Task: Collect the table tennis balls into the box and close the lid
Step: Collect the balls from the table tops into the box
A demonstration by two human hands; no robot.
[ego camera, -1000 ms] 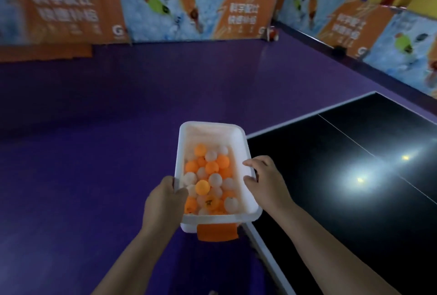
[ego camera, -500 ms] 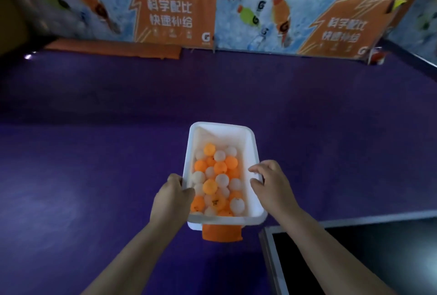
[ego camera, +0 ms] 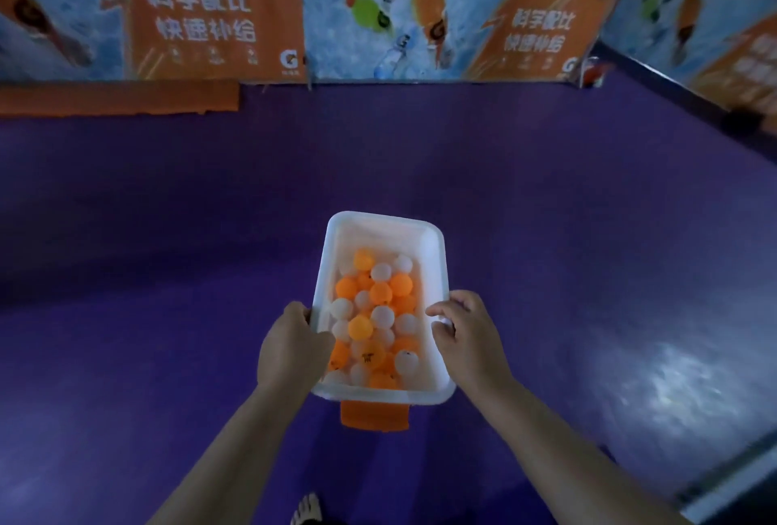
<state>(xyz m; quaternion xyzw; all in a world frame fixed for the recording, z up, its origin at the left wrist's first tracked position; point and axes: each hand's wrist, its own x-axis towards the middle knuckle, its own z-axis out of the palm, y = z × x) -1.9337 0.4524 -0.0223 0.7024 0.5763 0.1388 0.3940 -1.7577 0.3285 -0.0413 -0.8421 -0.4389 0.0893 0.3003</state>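
Note:
A white plastic box [ego camera: 380, 226] hangs in front of me above the purple floor, with no lid on it. Inside lie several orange and white table tennis balls [ego camera: 375, 320]. My left hand [ego camera: 292, 346] grips the box's left rim, fingers curled over the edge. My right hand [ego camera: 466, 335] grips the right rim the same way. An orange clasp [ego camera: 374, 416] sticks out under the box's near end.
Purple floor [ego camera: 168, 251] spreads all around. Printed orange and blue barrier boards [ego camera: 378, 15] close off the far side and the right. A table corner [ego camera: 731, 482] shows at the bottom right. A foot [ego camera: 307, 510] shows at the bottom edge.
My view has swung left, away from the black table, which has slid almost out of frame. Both hands keep the same hold on the box.

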